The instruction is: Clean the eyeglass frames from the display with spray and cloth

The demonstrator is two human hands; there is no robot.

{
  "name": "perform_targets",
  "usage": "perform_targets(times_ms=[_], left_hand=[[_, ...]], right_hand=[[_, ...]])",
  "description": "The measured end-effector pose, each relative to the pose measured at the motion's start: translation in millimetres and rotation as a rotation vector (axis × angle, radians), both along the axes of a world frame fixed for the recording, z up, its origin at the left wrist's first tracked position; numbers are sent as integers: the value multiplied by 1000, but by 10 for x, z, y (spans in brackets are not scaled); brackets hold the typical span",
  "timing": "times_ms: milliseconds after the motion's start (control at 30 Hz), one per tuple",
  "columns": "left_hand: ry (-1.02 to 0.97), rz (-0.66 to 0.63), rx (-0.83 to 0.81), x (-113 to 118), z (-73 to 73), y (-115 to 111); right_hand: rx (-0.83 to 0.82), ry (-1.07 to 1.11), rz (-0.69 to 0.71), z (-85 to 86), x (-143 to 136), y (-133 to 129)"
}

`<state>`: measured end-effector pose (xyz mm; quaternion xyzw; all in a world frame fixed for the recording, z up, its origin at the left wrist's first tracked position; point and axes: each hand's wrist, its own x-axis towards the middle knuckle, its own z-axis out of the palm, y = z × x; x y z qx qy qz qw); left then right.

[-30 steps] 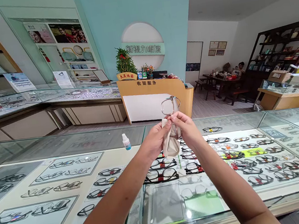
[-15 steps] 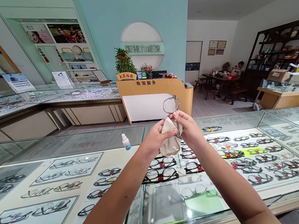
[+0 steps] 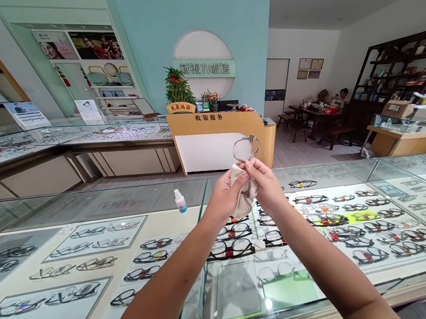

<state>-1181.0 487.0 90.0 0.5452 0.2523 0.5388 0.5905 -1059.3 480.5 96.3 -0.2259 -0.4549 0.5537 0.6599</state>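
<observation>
"While the glasses [image 3: 251,147] stand on end above the glass tabletop [image 3: 196,219], what has each hand got?"

"The left hand [image 3: 221,198] pinches the pale cloth [image 3: 243,205], thumb on top; the right hand [image 3: 266,179] grips the frame near its middle, fingertips against the cloth. One rim rises free above the fingers; the other looks wrapped, mostly hidden."

"So how would you wipe well from there?"

"I take it as wiping, so brace the rim beside the lens being rubbed, not the far end. Keep fabric on both faces and rub in light circles; twisting could strain the bridge."

"And the white bottle [image 3: 180,201]?"

"Upright on the tabletop, left of the hands. Keep the left forearm off it, and hold bare fingertips away from the upper lens."
</observation>
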Motion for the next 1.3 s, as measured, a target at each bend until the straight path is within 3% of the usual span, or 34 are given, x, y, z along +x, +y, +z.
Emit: perform_targets(times_ms=[133, 400, 633, 833, 933, 1133, 1300], left_hand=[[-16, -15, -15, -20, 6, 21], [58, -260, -34, -197, 61, 100], [-29, -116, 6, -42, -48, 59], [-106, -17, -1, 36, -15, -18], [-87, -68, -12, -25, 23, 7], [26, -289, -38, -238, 84, 99], [48, -268, 9, -213, 43, 107]], right_hand=[[23, -23, 1, 20, 25, -1], [-21, 22, -8, 81, 115, 13], [-12, 43, -23, 27, 35, 0], [57, 4, 45, -18, 9, -2], [82, -5, 53, 7, 53, 7], [54, 29, 58, 62, 147, 43], [-5, 51, 63, 30, 117, 56]])
